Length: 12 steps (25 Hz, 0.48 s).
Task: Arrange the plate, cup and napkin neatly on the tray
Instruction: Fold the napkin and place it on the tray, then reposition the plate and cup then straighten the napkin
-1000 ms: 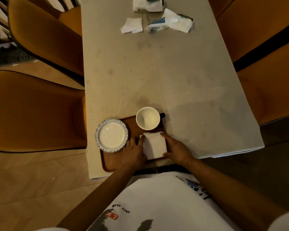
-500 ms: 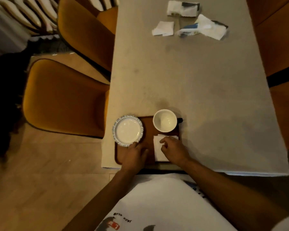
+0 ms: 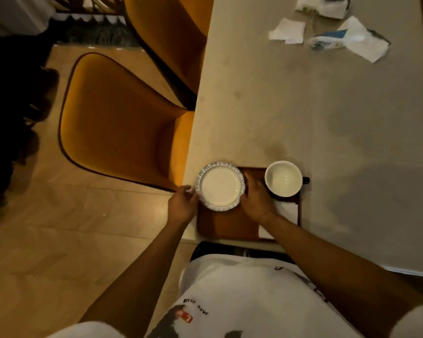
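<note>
A brown wooden tray (image 3: 226, 225) lies at the near left corner of the table. A white plate (image 3: 219, 186) with a blue patterned rim rests on its far left corner, overhanging the tray edge. My left hand (image 3: 182, 203) grips the plate's left rim and my right hand (image 3: 255, 200) holds its right rim. A white cup (image 3: 283, 178) with a dark handle stands on the tray's far right corner. A folded white napkin (image 3: 288, 212) lies on the tray's right side, partly hidden under my right forearm.
The pale table (image 3: 315, 118) carries crumpled tissues and wrappers (image 3: 347, 37) at its far end. Two mustard chairs (image 3: 117, 118) stand left of the table over a wooden floor. The table's near edge meets my body.
Both hands left the napkin and moved left to the plate, taking hold of its two sides. The camera view also swung left.
</note>
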Motion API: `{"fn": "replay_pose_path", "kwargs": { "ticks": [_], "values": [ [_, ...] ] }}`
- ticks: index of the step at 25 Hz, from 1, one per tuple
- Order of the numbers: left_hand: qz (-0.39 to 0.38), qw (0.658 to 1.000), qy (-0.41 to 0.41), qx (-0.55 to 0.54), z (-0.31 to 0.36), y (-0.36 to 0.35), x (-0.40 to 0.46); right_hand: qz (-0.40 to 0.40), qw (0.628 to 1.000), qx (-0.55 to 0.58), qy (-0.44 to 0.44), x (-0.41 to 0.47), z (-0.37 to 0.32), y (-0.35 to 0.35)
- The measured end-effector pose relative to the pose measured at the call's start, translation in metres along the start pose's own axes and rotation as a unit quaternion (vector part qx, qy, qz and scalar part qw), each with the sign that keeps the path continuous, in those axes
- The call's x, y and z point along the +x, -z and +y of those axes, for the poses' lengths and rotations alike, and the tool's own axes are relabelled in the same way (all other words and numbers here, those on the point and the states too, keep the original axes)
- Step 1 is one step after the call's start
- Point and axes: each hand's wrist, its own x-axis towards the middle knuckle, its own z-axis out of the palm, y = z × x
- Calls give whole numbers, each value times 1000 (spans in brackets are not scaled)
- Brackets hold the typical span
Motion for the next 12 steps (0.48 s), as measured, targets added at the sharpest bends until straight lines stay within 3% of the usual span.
{"fn": "replay_pose_path", "kwargs": {
  "ticks": [3,12],
  "values": [
    [-29,998,1,-49,6,1,25,13,1000,16,-17,14,-1,-10],
    [-77,996,-33,-33,-2,-1,40,34,996,71,-42,11,-4,-8]
  ]
}}
